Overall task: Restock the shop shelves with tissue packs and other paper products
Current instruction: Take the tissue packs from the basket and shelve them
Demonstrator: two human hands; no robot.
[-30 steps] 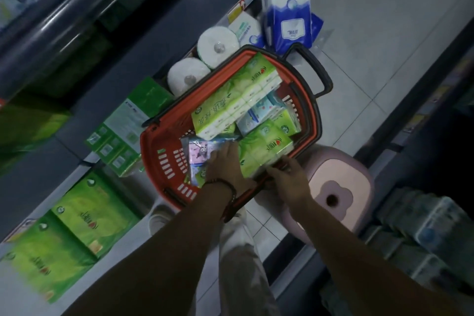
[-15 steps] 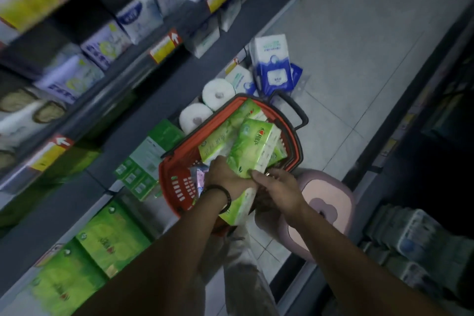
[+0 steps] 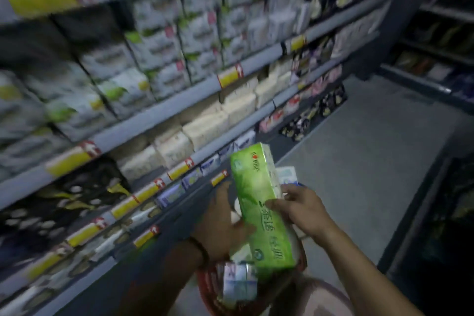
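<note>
A long green tissue pack (image 3: 261,202) is held up above the red basket (image 3: 210,287), tilted with its far end raised. My left hand (image 3: 220,223) grips its left side from below. My right hand (image 3: 300,206) holds its right edge, thumb on the front. More packs (image 3: 239,283) lie in the basket under it. The grey shop shelves (image 3: 164,113) run along the left, full of white, cream and dark packs, all blurred.
A pink stool (image 3: 323,297) stands at the bottom right beside the basket. Grey floor tiles (image 3: 372,161) stretch ahead down the aisle. Dark shelving (image 3: 436,54) closes the far end and the right side.
Both hands lifted the green tissue pack out of the basket to chest height. The view swung up from the floor and basket to the shelves.
</note>
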